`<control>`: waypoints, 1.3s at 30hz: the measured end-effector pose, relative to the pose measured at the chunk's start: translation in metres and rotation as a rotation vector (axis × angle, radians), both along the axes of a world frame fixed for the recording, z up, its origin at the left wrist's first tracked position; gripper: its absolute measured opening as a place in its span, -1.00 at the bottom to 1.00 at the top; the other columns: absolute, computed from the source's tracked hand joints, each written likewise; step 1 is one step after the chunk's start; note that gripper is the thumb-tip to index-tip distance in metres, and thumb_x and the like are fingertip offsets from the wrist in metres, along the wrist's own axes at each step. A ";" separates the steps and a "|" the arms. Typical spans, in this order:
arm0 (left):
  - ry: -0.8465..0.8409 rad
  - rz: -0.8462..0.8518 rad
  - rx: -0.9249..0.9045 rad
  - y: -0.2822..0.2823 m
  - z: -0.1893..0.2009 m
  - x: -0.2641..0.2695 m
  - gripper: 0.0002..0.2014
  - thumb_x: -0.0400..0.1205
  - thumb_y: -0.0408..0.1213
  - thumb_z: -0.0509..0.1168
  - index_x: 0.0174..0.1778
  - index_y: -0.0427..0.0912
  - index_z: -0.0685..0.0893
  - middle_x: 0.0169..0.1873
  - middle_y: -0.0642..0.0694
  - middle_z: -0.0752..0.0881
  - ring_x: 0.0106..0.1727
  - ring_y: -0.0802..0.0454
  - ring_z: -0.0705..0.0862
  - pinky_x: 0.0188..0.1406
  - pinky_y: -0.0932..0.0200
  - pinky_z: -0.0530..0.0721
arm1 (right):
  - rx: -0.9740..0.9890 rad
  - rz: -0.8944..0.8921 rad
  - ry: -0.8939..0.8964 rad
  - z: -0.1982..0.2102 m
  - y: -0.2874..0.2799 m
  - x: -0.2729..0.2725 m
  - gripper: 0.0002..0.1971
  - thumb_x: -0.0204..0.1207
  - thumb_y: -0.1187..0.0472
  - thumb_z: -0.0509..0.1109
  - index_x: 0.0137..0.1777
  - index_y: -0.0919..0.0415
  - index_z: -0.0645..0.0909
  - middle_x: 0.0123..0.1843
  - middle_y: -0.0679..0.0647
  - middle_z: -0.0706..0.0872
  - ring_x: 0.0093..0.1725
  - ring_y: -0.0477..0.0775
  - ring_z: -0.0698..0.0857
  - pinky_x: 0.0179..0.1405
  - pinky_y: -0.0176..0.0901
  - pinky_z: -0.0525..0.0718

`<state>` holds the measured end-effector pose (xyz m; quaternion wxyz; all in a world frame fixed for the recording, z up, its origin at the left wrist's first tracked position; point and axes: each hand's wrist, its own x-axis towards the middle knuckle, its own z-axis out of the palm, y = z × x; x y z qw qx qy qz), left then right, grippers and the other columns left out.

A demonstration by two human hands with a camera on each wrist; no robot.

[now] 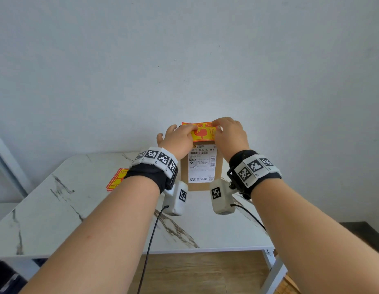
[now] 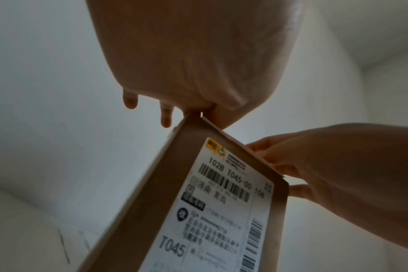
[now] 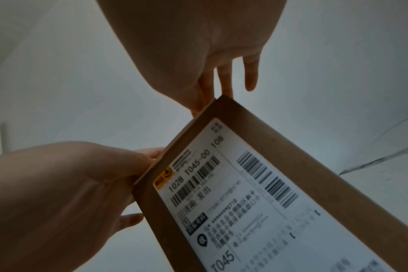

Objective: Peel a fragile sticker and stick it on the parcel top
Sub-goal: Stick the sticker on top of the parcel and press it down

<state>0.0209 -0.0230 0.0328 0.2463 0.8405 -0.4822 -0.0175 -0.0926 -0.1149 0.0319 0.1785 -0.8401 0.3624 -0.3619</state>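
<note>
A brown cardboard parcel [image 1: 202, 187] stands upright on the table, its white shipping label facing me. The yellow and red fragile sticker [image 1: 203, 134] lies across the parcel's top. My left hand [image 1: 180, 136] rests on the sticker's left part with its fingers reaching past the far edge. My right hand [image 1: 231, 134] covers the right part, fingertips at the far right corner. From below, the left wrist view shows the left hand [image 2: 193, 55] over the parcel [image 2: 165, 184] top corner. The right wrist view shows the right hand [image 3: 198, 46] with straight fingers over the parcel [image 3: 291, 147].
A stack of more fragile stickers [image 1: 116, 179] lies on the marble table [image 1: 78, 209] to the parcel's left. A plain wall rises just behind the parcel. Wrist camera cables hang down past the table's front edge over a wooden floor.
</note>
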 end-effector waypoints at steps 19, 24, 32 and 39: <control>0.092 -0.036 0.046 -0.008 -0.004 0.015 -0.47 0.72 -0.23 -0.17 0.62 0.27 0.18 0.70 0.19 0.03 0.73 0.04 -0.16 0.65 -0.28 -0.30 | 0.238 0.135 0.108 -0.003 -0.012 0.025 -0.56 0.61 0.14 -0.01 0.39 -0.10 0.54 0.44 -0.04 0.56 0.37 0.12 0.55 0.39 0.16 0.53; 0.065 -0.027 0.031 -0.007 -0.009 0.013 -0.49 0.73 -0.12 -0.20 0.65 0.23 0.14 0.70 0.20 0.02 0.73 0.05 -0.12 0.66 -0.26 -0.25 | 0.246 0.110 0.116 -0.007 -0.014 0.021 -0.55 0.65 0.06 -0.03 0.50 -0.16 0.44 0.66 -0.03 0.30 0.59 0.11 0.34 0.54 0.19 0.37; 0.025 -0.056 0.027 -0.006 -0.010 0.012 -0.47 0.72 0.14 -0.13 0.65 0.19 0.17 0.71 0.15 0.04 0.73 -0.03 -0.02 0.65 -0.34 -0.07 | 0.368 0.129 -0.168 -0.021 -0.007 -0.001 -0.58 0.70 0.07 0.01 0.51 -0.01 0.44 0.40 0.03 0.63 0.28 0.04 0.62 0.29 -0.05 0.57; 0.142 -0.161 -0.077 0.002 -0.015 0.011 -0.41 0.72 0.12 -0.02 0.68 0.03 0.16 0.71 0.07 0.01 0.70 0.05 0.12 0.64 0.02 0.18 | 0.396 0.186 -0.235 -0.024 0.005 -0.008 -0.56 0.71 0.00 0.06 0.57 -0.05 0.37 0.49 -0.01 0.57 0.37 -0.01 0.58 0.33 -0.12 0.52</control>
